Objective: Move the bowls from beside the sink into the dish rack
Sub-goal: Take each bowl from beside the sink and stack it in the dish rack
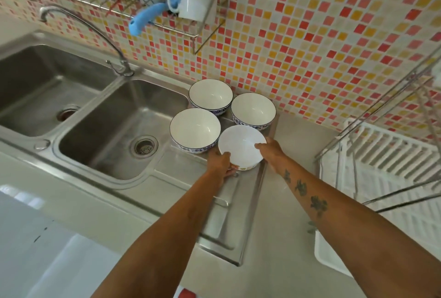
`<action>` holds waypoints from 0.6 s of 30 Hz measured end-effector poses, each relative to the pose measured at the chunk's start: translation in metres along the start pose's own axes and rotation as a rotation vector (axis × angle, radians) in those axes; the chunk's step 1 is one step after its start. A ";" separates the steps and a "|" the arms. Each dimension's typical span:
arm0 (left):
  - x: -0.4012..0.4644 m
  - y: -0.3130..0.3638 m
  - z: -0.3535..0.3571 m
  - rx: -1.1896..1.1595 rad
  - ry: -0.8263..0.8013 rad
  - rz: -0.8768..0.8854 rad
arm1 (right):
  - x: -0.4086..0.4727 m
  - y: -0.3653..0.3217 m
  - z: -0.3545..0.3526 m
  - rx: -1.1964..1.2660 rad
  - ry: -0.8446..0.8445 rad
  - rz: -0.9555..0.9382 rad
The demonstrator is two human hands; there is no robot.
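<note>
Several white bowls stand on the steel drainboard to the right of the sink. Three have blue-patterned outsides: one at the back [211, 94], one at the right [253, 109], one at the left [195, 127]. The nearest bowl [241, 145] is plain white with an orange-patterned base. My left hand [220, 163] grips its near-left rim and my right hand [270, 147] grips its right rim. Whether it rests on the drainboard or is just off it, I cannot tell. The white dish rack [372, 154] with a metal frame stands at the far right.
A double steel sink [100, 128] with a curved tap [95, 32] lies to the left. A wall-mounted wire shelf [167, 26] above holds white mugs and a blue brush. The tiled wall runs behind the bowls. Bare counter [274, 250] lies between drainboard and rack.
</note>
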State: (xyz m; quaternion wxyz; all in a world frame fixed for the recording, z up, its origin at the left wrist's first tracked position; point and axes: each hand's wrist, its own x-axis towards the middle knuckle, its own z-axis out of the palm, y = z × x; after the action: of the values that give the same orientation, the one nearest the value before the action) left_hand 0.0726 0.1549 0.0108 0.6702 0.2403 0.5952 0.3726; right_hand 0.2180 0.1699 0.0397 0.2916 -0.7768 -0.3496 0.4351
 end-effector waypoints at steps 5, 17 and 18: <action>0.005 -0.005 -0.003 -0.001 -0.013 0.024 | 0.000 0.006 0.004 -0.032 0.000 -0.018; -0.012 -0.003 -0.006 -0.086 -0.109 -0.044 | -0.013 0.004 0.006 0.001 0.091 0.011; -0.015 -0.002 -0.006 -0.089 -0.122 -0.048 | -0.018 0.000 0.004 0.014 0.101 0.004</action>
State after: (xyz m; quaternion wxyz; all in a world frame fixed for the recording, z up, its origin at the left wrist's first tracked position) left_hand 0.0666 0.1415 0.0178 0.7239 0.2184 0.5417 0.3673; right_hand 0.2076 0.1559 0.0460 0.3136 -0.7965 -0.3296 0.3983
